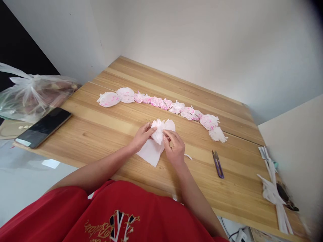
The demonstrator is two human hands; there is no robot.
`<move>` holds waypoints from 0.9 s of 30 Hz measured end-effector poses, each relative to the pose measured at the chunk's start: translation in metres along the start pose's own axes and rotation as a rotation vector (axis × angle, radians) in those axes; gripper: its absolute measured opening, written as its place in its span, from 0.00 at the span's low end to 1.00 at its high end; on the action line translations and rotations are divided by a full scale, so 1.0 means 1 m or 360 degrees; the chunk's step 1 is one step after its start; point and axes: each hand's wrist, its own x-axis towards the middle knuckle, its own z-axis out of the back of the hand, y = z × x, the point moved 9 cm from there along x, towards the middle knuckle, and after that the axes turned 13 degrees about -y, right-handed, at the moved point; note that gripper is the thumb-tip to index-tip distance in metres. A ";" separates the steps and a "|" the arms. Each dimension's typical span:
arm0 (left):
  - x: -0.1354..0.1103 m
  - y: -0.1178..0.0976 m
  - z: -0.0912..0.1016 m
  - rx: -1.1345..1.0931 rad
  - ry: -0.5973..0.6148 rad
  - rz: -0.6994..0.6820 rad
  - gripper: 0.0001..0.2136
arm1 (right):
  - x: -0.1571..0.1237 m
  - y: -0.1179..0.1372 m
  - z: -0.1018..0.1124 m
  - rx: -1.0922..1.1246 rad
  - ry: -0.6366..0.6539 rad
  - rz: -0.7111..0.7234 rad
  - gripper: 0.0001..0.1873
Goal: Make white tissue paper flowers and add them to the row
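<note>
Between my hands is a white paper flower made of crumpled, tissue-like layers. My left hand grips its left side, thumb on top. At its right side, my right hand pinches the paper with thumb and forefinger. A flat white sheet lies on the table under the flower, and another white piece sticks up behind it. Farther back runs a row of pink and white paper flowers. Purple-handled thread snips rest to the right, and a short white strip lies near my right wrist.
A smartphone lies at the table's left edge beside a tied clear plastic bag. White strips knotted together lie at the right edge, with a dark object beside them. Walls border the wooden table behind and right.
</note>
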 end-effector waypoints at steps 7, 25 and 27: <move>-0.003 -0.005 -0.004 -0.0031 0.0052 -0.0015 0.17 | 0.000 -0.001 0.000 -0.0019 -0.0006 0.0033 0.15; 0.000 -0.007 0.000 0.0093 -0.0031 -0.0164 0.17 | 0.000 -0.003 0.001 0.0121 -0.0035 -0.0077 0.11; -0.001 -0.008 0.000 0.0109 -0.0037 -0.0150 0.17 | 0.001 -0.003 0.002 0.0118 -0.0055 -0.0080 0.08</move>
